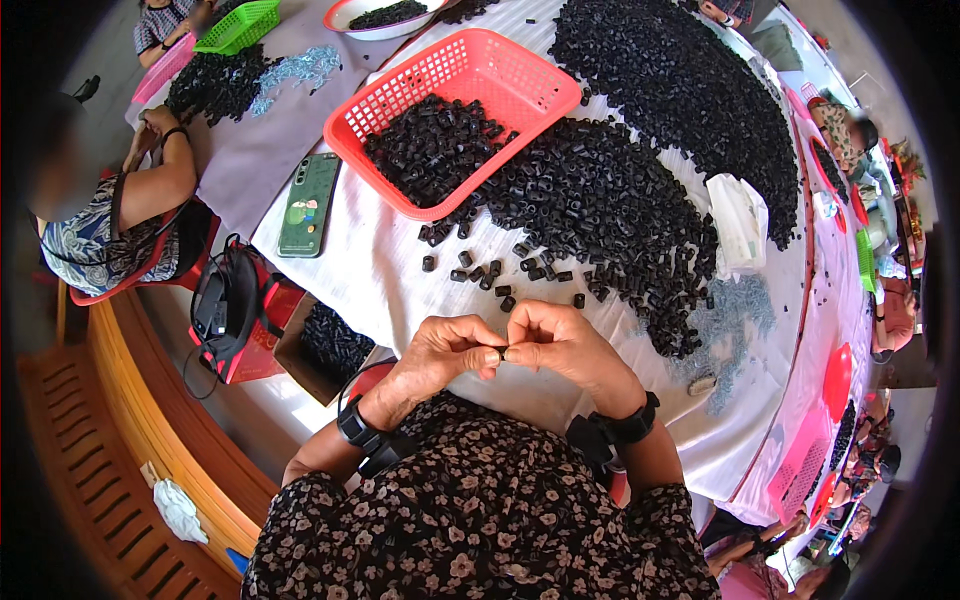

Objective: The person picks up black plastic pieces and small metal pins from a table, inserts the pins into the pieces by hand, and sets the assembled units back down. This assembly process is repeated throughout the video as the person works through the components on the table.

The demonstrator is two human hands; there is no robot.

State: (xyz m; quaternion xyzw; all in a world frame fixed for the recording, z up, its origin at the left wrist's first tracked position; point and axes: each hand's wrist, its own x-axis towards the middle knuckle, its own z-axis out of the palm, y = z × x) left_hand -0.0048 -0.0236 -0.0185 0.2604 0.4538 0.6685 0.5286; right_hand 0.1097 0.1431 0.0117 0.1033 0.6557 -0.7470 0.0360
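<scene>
Left hand (440, 352) and right hand (560, 345) meet fingertip to fingertip above the tabletop (380, 270) edge. Fingers of both pinch a small part (500, 354), mostly hidden. Loose black pieces (600, 200) lie just ahead, beside red basket (450, 70).

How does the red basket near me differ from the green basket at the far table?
The red basket is larger in view and holds many small black parts; the green basket looks smaller and nothing is visible in it. Red basket sits on a white cloth, green basket on the grey table. Both are perforated plastic.
</scene>
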